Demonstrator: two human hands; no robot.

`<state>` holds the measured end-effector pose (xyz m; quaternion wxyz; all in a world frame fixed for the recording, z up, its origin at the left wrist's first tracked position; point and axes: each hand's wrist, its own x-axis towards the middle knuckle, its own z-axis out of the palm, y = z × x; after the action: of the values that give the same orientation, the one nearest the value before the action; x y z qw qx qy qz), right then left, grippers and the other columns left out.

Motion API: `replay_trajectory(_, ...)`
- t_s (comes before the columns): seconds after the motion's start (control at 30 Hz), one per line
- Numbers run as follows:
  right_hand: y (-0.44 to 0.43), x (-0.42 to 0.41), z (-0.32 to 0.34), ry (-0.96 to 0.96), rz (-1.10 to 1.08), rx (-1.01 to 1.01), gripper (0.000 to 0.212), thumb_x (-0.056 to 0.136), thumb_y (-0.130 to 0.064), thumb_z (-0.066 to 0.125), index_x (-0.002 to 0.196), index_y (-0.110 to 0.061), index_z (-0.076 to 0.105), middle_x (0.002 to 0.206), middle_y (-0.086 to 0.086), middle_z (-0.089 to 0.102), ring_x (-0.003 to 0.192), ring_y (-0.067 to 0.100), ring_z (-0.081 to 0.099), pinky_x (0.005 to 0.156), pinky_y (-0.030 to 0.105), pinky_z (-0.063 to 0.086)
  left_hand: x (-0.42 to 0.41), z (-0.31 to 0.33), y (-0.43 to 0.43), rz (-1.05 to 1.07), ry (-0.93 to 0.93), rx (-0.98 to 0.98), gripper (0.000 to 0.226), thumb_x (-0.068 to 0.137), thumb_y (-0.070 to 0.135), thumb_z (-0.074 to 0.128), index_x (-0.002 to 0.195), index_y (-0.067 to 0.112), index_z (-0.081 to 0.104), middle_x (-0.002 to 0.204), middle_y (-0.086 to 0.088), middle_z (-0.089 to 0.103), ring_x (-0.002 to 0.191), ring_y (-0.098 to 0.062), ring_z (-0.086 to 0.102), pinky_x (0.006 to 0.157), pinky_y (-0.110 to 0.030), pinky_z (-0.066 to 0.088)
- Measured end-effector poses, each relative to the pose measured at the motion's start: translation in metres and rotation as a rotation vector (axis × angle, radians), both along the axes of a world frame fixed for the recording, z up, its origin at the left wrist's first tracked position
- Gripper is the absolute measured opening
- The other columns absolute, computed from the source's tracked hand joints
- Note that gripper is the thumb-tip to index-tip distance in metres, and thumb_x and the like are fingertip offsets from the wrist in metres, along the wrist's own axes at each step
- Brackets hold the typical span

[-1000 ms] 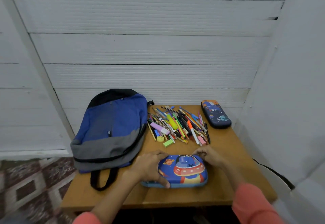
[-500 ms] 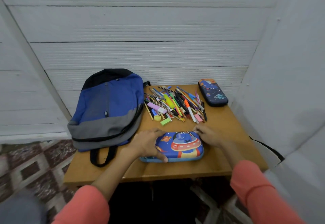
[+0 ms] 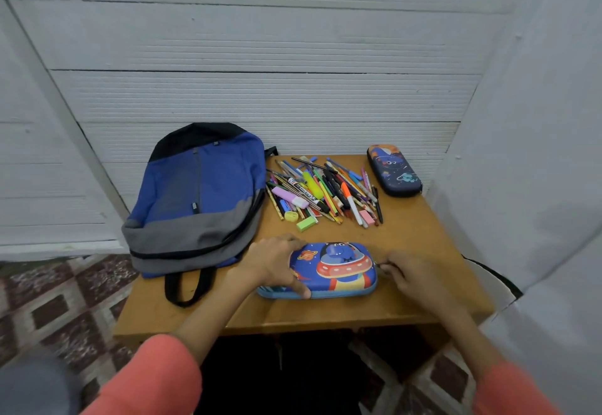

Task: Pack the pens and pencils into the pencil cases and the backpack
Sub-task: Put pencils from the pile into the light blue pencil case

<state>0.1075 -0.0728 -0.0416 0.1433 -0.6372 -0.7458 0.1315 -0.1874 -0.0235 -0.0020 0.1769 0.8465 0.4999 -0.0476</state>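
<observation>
Sliding off the far right corner of the lid, the right hand [image 3: 408,276] now sits at the right end of the spaceship pencil case [image 3: 338,271], its fingers curled together and pinching a small dark tab there that looks like the zip pull [image 3: 379,264]. The left hand [image 3: 275,263] has kept its place on the case's left end, fingers draped over the top and thumb stretched along the near edge, gripping it to hold it down. In the head view the case itself has not shifted: it lies flat and closed on the near middle of the table [image 3: 423,229], between the two hands. Beyond it, the heap of pens and pencils [image 3: 325,191] lies untouched at the far middle, with a green eraser [image 3: 306,224] at its near edge. The second pencil case [image 3: 394,170] is closed in the far right corner, and the backpack [image 3: 198,199] lies flat on the left, overhanging the table's edge, its strap looping toward the near side. Judging from this, the person has gone from steadying the case to starting on its zip, so opening is the step in hand and nothing is packed yet. Whether the zip has begun to run, I cannot tell.
</observation>
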Motion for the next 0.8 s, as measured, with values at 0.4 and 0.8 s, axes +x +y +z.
replay_trajectory(0.4, -0.065, -0.104, -0.02, 0.201, 0.085, 0.161, 0.009, 0.087, -0.029, 0.065, 0.09, -0.022, 0.07, 0.083, -0.013, 0.068, 0.072, -0.01, 0.054, 0.068, 0.002, 0.04, 0.0, 0.0, 0.0, -0.02, -0.004, 0.034, 0.101, 0.064, 0.07, 0.072, 0.147, 0.026, 0.033, 0.144, 0.009, 0.042, 0.127, -0.015, 0.044, 0.092, -0.033, 0.043)
replay_trajectory(0.8, -0.051, -0.161, -0.007, 0.228, 0.201, 0.05, 0.037, 0.086, -0.056, 0.057, 0.103, -0.026, 0.072, 0.092, -0.008, 0.07, 0.088, 0.003, 0.059, 0.071, 0.016, 0.039, -0.015, -0.019, -0.009, -0.051, -0.181, 0.06, 0.094, 0.077, 0.064, 0.066, 0.151, 0.028, 0.021, 0.158, 0.008, 0.022, 0.143, -0.013, 0.022, 0.115, -0.032, 0.021)
